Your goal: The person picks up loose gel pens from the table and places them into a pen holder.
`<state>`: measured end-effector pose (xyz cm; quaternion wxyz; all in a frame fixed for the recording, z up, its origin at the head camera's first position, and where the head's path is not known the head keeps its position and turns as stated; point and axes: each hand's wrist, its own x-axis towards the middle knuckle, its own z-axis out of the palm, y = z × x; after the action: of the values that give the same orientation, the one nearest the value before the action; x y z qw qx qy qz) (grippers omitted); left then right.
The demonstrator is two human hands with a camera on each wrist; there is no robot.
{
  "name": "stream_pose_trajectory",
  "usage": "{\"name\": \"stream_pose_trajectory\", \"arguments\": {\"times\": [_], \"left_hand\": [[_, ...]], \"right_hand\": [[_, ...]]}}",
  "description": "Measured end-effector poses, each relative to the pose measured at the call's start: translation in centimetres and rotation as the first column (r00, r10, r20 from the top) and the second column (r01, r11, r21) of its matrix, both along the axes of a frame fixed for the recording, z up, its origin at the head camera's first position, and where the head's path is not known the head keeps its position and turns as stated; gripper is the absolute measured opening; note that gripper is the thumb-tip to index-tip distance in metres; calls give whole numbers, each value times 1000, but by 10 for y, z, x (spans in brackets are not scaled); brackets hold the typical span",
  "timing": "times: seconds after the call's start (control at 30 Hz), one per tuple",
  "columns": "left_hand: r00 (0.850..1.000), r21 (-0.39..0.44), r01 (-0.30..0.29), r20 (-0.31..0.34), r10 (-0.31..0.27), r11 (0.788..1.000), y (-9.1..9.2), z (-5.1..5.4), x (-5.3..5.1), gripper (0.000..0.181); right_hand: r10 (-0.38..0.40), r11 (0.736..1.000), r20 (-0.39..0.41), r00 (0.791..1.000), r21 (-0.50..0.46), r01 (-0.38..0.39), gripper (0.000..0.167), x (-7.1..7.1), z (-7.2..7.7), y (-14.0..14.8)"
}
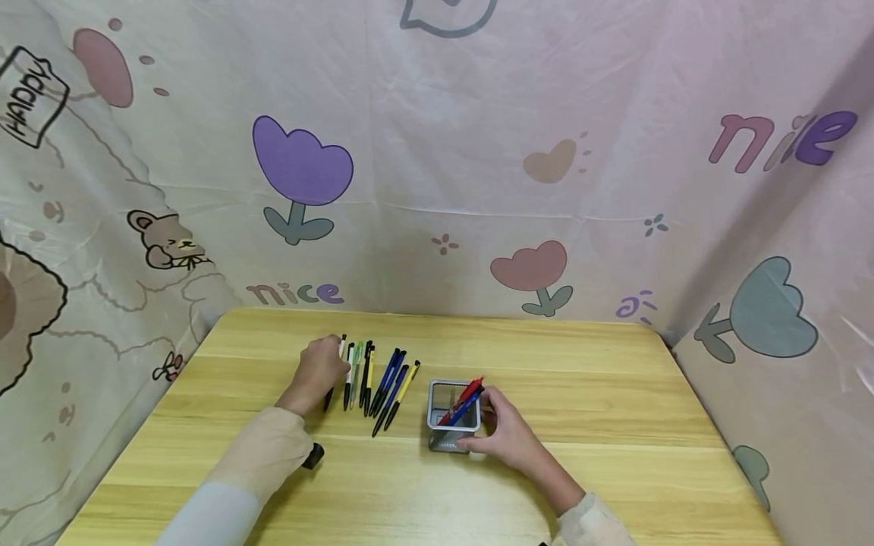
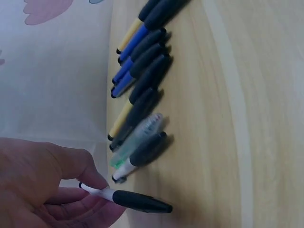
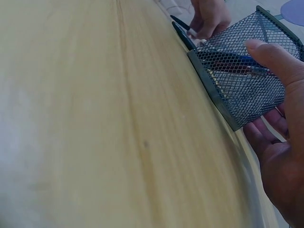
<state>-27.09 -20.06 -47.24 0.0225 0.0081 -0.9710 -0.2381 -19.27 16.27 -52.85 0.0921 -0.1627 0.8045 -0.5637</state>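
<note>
At the left end of a row of pens, my left hand [image 1: 319, 371] pinches a white pen with a black grip [image 2: 142, 202], its white end between thumb and fingers. My right hand [image 1: 508, 434] holds the side of a square metal mesh pen holder [image 1: 449, 441], thumb on one face and fingers behind, as the right wrist view shows. A red pen [image 1: 470, 390] and a blue pen [image 1: 466, 409] lean inside the holder. Just right of my left hand lie another white pen [image 2: 148, 149] and a clear green pen [image 1: 357, 371].
Farther along the row are several black, yellow and blue pens, ending with a yellow pen [image 1: 403, 394] left of the holder. They lie on a wooden table [image 1: 580, 364]. A printed cloth [image 1: 437, 152] hangs behind the table and along both sides.
</note>
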Motion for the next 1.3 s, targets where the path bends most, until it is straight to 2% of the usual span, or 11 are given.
{"name": "stream_pose_trajectory", "arguments": {"times": [0.07, 0.17, 0.5, 0.9, 1.1, 1.2, 1.3], "left_hand": [[1000, 13, -4, -10, 4, 1000, 3, 3, 1, 51], [1000, 41, -3, -29, 5, 999, 7, 8, 2, 54], [995, 119, 37, -101, -25, 992, 23, 25, 9, 45], [976, 115, 82, -212, -56, 990, 46, 40, 17, 37], [963, 120, 108, -258, -74, 987, 58, 50, 23, 33], [951, 108, 124, -298, -87, 986, 64, 55, 28, 30], [932, 84, 142, -348, -104, 986, 70, 58, 31, 28]], "right_hand": [[1, 1000, 2, 1000, 0, -1, 72, 0, 0, 0], [8, 1000, 6, 1000, -10, -8, 72, 0, 0, 0], [11, 1000, 10, 1000, -10, -11, 72, 1, 1, 0], [12, 1000, -9, 1000, -10, -12, 72, 0, 2, -1], [18, 1000, -4, 1000, -20, -18, 71, 0, 1, 0], [20, 999, -4, 1000, -25, -20, 71, 1, 1, 0], [22, 999, -5, 1000, -27, -22, 71, 1, 2, -1]]}}
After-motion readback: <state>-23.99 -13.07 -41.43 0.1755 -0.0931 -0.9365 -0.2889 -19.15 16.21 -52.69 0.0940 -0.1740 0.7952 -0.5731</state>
